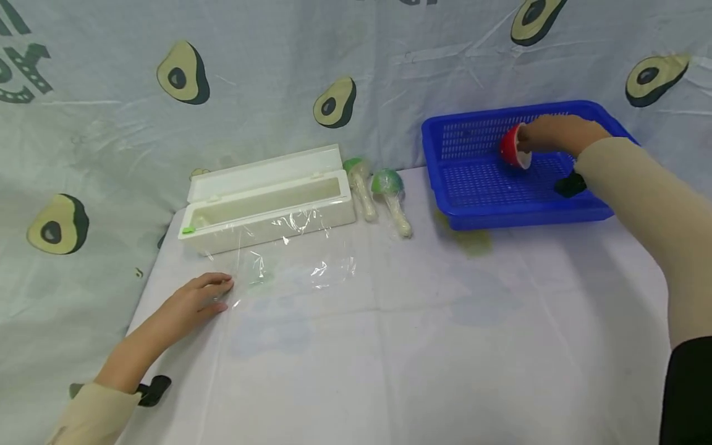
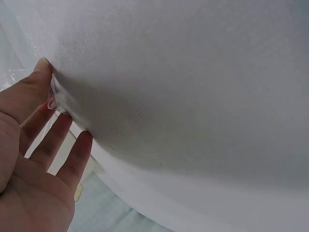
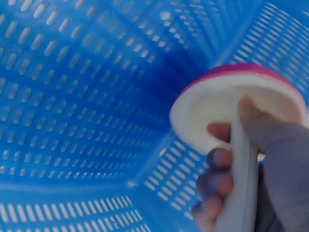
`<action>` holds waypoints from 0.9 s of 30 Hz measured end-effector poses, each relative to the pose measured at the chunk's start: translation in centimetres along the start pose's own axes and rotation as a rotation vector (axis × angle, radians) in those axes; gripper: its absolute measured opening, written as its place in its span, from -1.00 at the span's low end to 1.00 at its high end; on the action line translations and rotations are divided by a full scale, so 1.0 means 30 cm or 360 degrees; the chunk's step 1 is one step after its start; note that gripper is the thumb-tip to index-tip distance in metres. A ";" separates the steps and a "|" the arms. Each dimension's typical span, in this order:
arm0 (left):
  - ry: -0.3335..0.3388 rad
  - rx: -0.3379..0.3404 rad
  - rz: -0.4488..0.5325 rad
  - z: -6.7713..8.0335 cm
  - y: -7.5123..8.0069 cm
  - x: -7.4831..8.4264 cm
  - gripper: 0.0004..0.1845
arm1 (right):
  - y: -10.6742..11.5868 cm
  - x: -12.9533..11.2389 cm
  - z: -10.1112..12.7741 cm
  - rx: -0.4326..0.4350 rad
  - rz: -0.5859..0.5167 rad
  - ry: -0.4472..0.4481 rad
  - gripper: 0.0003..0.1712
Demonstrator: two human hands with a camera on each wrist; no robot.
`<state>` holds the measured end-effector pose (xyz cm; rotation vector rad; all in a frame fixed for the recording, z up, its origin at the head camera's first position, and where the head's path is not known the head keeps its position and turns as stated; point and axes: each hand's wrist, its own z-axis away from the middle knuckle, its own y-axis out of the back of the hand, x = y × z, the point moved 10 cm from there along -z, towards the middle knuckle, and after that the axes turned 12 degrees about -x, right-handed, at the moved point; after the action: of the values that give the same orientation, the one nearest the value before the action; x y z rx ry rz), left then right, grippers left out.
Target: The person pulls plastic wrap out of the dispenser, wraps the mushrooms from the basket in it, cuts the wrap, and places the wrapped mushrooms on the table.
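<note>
Inside the blue basket my right hand (image 1: pixel 562 133) grips a toy mushroom with a red cap (image 1: pixel 512 148). In the right wrist view its thumb and fingers wrap round the white stem (image 3: pixel 244 179), just below the pale underside of the cap. On the left of the table my left hand (image 1: pixel 191 306) lies with loosely extended fingers at the edge of a clear plastic bag (image 1: pixel 322 269). The left wrist view shows crumpled plastic (image 2: pixel 53 94) between the spread thumb and forefinger, and other fingertips touching the white tablecloth (image 2: pixel 193 121).
A long white box (image 1: pixel 272 222) stands behind the bag, its lid (image 1: pixel 267 171) raised. Right of it lie two wrapped green-capped mushrooms, one (image 1: pixel 360 185) beside the other (image 1: pixel 392 201). The blue basket (image 1: pixel 531 219) sits back right against an avocado-patterned cloth (image 1: pixel 250 74).
</note>
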<state>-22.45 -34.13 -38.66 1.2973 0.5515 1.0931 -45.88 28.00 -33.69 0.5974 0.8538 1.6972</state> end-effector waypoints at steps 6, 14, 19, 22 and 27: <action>-0.0023 0.0016 -0.0014 0.007 0.004 0.012 -0.47 | 0.079 -0.083 0.050 0.0244 0.0039 0.0228 -0.44; -0.0018 0.0011 -0.0043 0.013 0.009 0.027 -0.47 | 0.147 -0.274 0.160 0.0569 0.0012 0.0461 -0.70; 0.0015 -0.0024 -0.0006 0.010 0.004 0.027 -0.46 | 0.166 -0.409 0.220 0.0686 0.0008 0.0568 -0.77; 0.0007 -0.0031 -0.0014 0.011 0.002 0.029 -0.46 | 0.177 -0.487 0.257 0.0724 -0.0025 0.0617 -0.77; -0.0046 -0.0010 -0.0125 0.017 0.008 0.041 -0.48 | 0.181 -0.630 0.295 0.0694 -0.0137 0.0702 -0.73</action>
<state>-21.57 -33.33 -38.03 1.2737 0.5723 1.0090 -37.16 11.21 -23.40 0.4662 1.5681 1.5941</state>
